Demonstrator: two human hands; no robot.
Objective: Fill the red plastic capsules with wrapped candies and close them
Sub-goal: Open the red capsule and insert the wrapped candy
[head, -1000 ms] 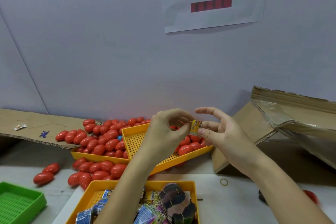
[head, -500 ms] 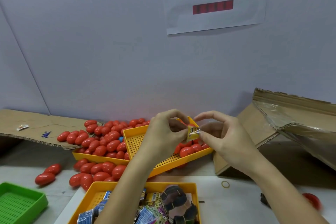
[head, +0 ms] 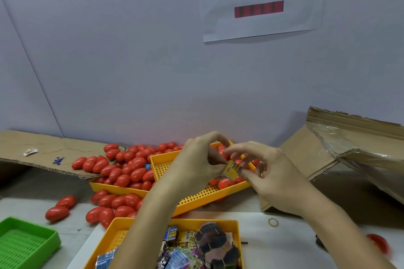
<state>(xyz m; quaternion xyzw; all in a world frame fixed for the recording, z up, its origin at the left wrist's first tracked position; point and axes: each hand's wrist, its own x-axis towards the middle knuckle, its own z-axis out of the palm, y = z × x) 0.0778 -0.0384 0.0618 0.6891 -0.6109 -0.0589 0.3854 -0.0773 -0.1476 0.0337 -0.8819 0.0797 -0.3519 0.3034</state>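
1. Nearest, a yellow tray (head: 218,223) holds loose wrapped candies (head: 181,255), so filling stock remains.
2. Above it, the left hand (head: 196,166) curls around something hidden, likely a capsule half; I cannot tell.
3. The right hand (head: 269,177) pinches a yellow candy (head: 232,170) against the left fingers.
4. Behind, a slanted tray (head: 196,199) carries few capsules (head: 225,183).
5. Farthest, many closed capsules fill the far tray (head: 113,188) and spill onto the table (head: 295,240); whether these are filled is unclear.
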